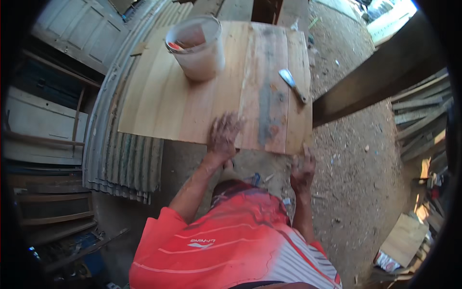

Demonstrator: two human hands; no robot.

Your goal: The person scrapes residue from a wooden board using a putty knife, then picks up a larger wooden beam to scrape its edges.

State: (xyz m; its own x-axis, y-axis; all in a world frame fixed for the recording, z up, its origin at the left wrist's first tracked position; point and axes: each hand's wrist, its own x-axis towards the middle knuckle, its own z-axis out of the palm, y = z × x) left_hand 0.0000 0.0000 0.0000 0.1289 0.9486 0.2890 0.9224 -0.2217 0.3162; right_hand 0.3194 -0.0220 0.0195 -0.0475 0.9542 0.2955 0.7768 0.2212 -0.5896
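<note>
A wide panel of joined wooden planks (pixel 159 103) lies in front of me, with dark stains and reddish patches on its right part. Over its near edge rests my left hand (pixel 225 131), dusty, the fingers spread on the top face. My right hand (pixel 302 172) is at the near right corner, fingers loosely extended and fingertips touching the edge; its underside is hidden. On the panel's far left part stands a whitish plastic bucket (pixel 204 65), with something orange-red inside near the rim. A putty knife (pixel 293 86) with a broad metal blade lies at the right, apart from both hands.
Corrugated sheets (pixel 126 161) are stacked along the left, beside old doors (pixel 79 31) and frames. A thick dark wooden beam (pixel 375 67) slants in from the right. Bare, littered ground (pixel 351 168) runs beside the panel, towards piled planks (pixel 423 111) at the right.
</note>
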